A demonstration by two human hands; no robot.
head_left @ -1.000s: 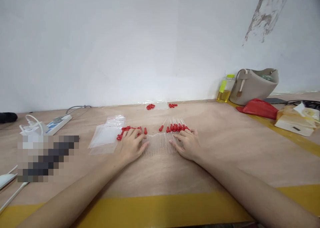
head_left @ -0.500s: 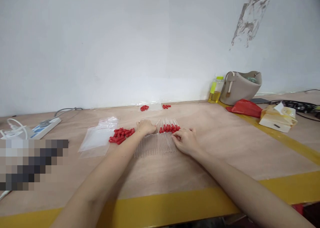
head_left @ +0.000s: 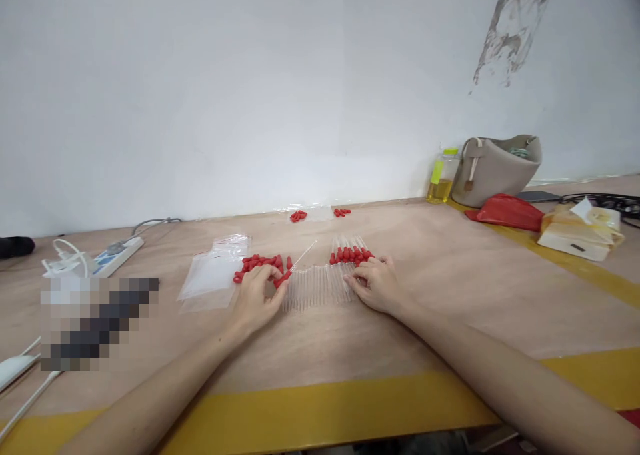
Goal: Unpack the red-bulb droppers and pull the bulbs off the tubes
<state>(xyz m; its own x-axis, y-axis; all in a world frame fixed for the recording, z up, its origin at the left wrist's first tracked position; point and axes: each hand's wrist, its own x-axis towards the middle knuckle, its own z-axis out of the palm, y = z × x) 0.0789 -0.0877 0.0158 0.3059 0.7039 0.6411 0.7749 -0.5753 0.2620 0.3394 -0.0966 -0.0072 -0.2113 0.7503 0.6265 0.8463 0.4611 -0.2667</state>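
My left hand [head_left: 257, 302] is closed on the red rubber bulb of a glass dropper [head_left: 302, 256], whose thin clear tube slants up to the right. Just behind that hand lies a pile of red rubber bulbs [head_left: 260, 262]. A row of clear glass tubes [head_left: 315, 287] lies side by side between my hands. My right hand [head_left: 377, 285] rests at the row's right end, thumb and fingertips pinched together; what they hold, if anything, is too small to make out. Behind the row, several droppers with red bulbs [head_left: 346, 255] lie together, tips pointing away.
Clear zip bags [head_left: 213, 272] lie left of the bulb pile. Small red bulb groups [head_left: 299, 216] sit near the wall. A power strip [head_left: 119, 256] with cables is at left. At right are a bottle [head_left: 441, 178], a grey bag [head_left: 495, 172], a red pouch [head_left: 507, 212] and a tissue pack [head_left: 580, 232].
My left hand has drawn back from behind the tube row to its left end, and a dropper with a red bulb now shows in it. My right hand stays at the row's right end.
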